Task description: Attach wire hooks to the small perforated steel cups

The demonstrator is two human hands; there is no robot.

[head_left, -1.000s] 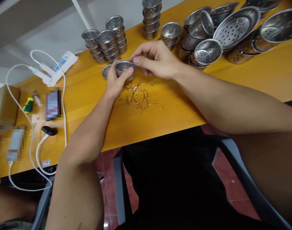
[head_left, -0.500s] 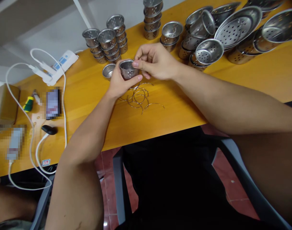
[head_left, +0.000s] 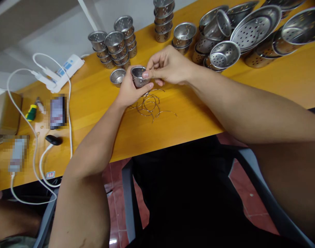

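My left hand (head_left: 130, 89) is wrapped round a small perforated metal cup (head_left: 139, 82), its thumb along the near side and the mouth facing up. At the cup's right rim, my right hand (head_left: 164, 67) has thumb and fingers closed in a pinch. Whatever lies between those fingertips is too small to make out. Several thin curved metal wires (head_left: 148, 105) lie in a loose heap on the table just below the cup. Another small metal cup (head_left: 117, 77) stands to the left, close behind my left hand.
Stacks of perforated cups (head_left: 115, 43) stand at the back, with another tall stack (head_left: 163, 20) near the wall. Larger perforated bowls (head_left: 256, 31) crowd the right. On the left are a power strip (head_left: 68, 70), white cables, a phone (head_left: 58, 112) and a green-yellow handle (head_left: 31, 113).
The cup has shifted slightly right and down within my left hand's grasp. My right thumb now reaches a little further over its rim. The view has moved slightly.
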